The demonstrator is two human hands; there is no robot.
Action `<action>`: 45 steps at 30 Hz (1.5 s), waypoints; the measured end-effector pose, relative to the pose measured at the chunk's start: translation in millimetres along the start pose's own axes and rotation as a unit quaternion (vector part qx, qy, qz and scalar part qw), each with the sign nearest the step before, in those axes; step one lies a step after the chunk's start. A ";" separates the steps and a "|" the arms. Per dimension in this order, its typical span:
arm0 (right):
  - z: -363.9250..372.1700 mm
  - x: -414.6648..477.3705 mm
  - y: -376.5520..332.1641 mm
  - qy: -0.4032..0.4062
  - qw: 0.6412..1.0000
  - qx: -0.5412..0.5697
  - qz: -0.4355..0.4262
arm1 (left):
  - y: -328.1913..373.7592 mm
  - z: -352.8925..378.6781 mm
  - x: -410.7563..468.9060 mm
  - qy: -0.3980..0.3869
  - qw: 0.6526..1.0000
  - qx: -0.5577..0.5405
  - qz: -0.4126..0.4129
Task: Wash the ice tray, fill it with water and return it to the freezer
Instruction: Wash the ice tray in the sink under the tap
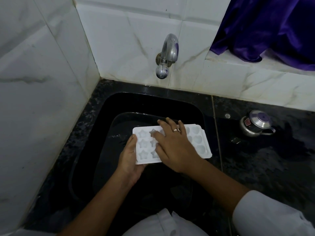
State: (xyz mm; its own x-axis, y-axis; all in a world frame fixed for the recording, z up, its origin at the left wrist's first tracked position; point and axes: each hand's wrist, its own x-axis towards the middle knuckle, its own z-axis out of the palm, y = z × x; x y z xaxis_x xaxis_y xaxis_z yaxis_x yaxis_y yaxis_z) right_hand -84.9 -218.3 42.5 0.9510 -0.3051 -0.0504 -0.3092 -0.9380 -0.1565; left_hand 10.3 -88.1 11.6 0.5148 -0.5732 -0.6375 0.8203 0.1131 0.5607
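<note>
one ice tray (198, 143): left hand (129, 160) curled round end, right hand (173, 148) seemingly flat atop

Matt white plastic ice tray (199, 142), glossy black sink (102, 126), shiny metal tap (167, 51)

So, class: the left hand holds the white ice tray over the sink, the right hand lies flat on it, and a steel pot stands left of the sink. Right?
One slip: the head view shows the steel pot right of the sink, not left. The left hand, right hand and ice tray are as stated.
</note>
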 end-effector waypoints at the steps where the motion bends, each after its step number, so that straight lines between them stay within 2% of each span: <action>1: -1.5 0.0 4.9 0.004 1.000 0.002 -0.002 | 1.2 -1.7 0.3 -0.003 1.000 0.003 0.005; 6: -4.2 7.9 -4.5 0.006 1.000 0.012 0.023 | -0.1 7.9 -5.2 0.010 1.000 0.028 0.008; 11: -6.7 1.3 -3.4 0.035 0.999 0.019 -0.010 | 5.2 1.3 -3.8 0.030 0.999 0.006 0.012; 15: -6.2 6.8 -11.1 0.007 0.998 0.023 -0.066 | 0.7 1.9 -2.6 0.027 0.999 0.023 -0.005; 18: -7.1 16.6 -11.2 0.016 0.999 0.031 -0.025 | -2.2 10.9 -9.0 0.021 0.999 0.039 -0.015; 23: -0.2 12.0 -11.6 -0.003 0.998 0.007 -0.057 | 3.6 9.6 -11.5 0.034 0.999 0.016 -0.020; 27: -4.0 19.6 -14.4 0.019 0.999 0.024 -0.009 | 0.3 14.0 -13.8 0.025 0.999 0.021 -0.033; 31: 3.6 14.0 -18.4 0.008 0.999 -0.004 -0.045 | 3.5 9.0 -10.8 0.038 0.999 0.010 -0.015; 35: -5.3 21.4 -14.9 0.025 1.000 0.011 -0.009 | 3.1 9.9 -10.5 0.033 0.999 0.037 -0.014; 40: 4.4 14.0 -18.2 0.000 0.999 -0.014 -0.047 | 6.4 9.8 -13.1 0.029 0.999 0.004 -0.018; 43: -3.7 19.6 -12.8 0.011 1.000 -0.001 -0.026 | 6.7 13.7 -16.9 0.017 0.999 0.032 -0.024; 45: -1.2 22.9 -22.6 0.015 1.000 -0.007 -0.020 | 4.9 14.9 -16.7 0.027 0.999 0.011 -0.028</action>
State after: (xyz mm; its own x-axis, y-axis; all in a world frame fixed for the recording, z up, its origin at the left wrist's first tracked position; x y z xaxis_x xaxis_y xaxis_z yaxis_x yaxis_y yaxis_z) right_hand -56.2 -204.3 46.1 0.9620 -0.2726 -0.0141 -0.2717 -0.9517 -0.1432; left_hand 2.0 -90.1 32.9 0.4817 -0.5341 -0.6948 0.8425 0.0639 0.5349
